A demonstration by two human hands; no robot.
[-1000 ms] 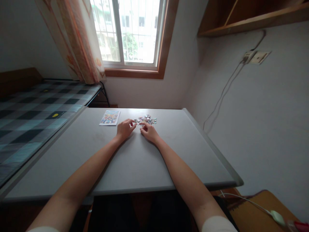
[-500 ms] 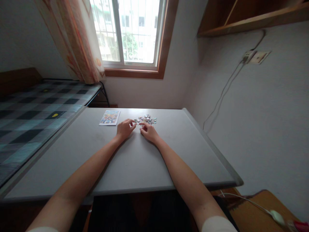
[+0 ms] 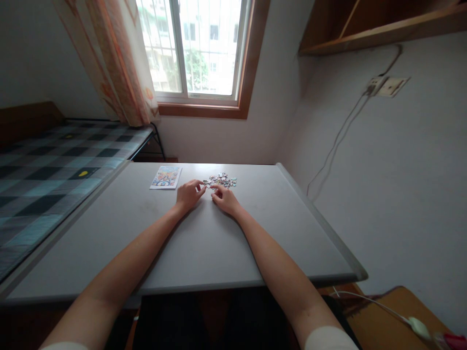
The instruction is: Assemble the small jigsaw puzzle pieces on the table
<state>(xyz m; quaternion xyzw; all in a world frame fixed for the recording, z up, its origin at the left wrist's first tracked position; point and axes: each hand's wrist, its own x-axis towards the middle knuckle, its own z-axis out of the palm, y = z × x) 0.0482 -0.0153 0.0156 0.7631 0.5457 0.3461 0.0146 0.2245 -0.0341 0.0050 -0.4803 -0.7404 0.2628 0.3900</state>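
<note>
A loose pile of small multicoloured jigsaw pieces [image 3: 224, 180] lies toward the far side of the grey-white table [image 3: 197, 248]. My left hand [image 3: 189, 193] rests at the pile's left front edge, thumb and forefinger bent together around what looks like a jigsaw piece, mostly hidden. Close by on the right, my right hand [image 3: 224, 200] has its forefinger stretched to the pile's near edge, touching pieces there. Its thumb stays apart from the forefinger, and the other fingers curl under. To the left of the pile lies a printed picture card [image 3: 165, 178] with a colourful scene.
A bed with a checked cover [image 3: 80, 150] stands along the table's left side. Beyond the table are a window [image 3: 204, 53] and a patterned curtain [image 3: 124, 73]. A power cable [image 3: 333, 146] hangs on the right wall, and a wooden stool [image 3: 394, 311] stands at lower right.
</note>
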